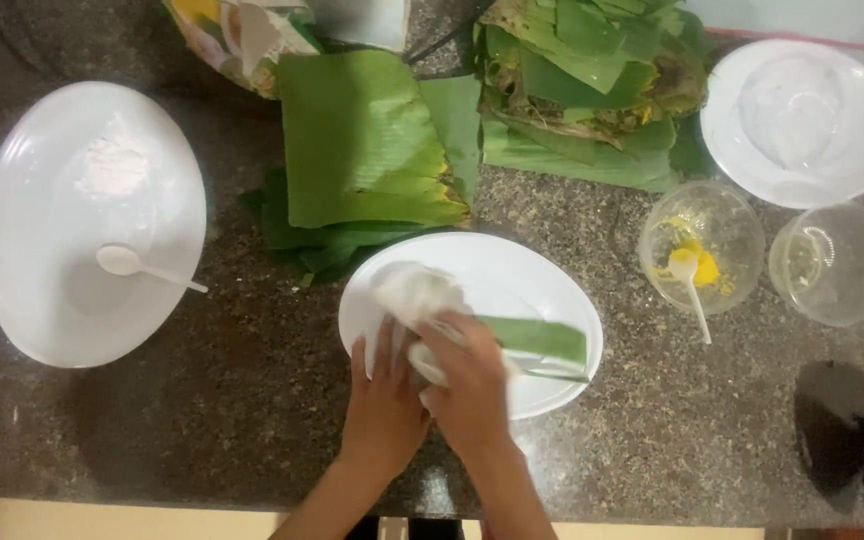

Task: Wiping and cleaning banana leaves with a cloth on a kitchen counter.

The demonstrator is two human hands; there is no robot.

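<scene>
1. Banana-leaf strip [537, 338] lies on our white oval plate [552, 290]; long axis runs left-right, far end pointing right and slightly toward us.
2. Left hand [384, 405] flat, fingers spread, pressing white dough [414, 293] at the strip's left end.
3. Right hand [470, 385] cupped over the same spot, closed on dough and leaf.
4. Leaf stack [367, 140] sits just behind the plate.

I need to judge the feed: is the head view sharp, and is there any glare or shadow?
Head view: soft throughout, motion-blurred around the hands, left and right, and the white lump; white plates nearly washed out; dark shadow at the lower right of the counter.
</scene>
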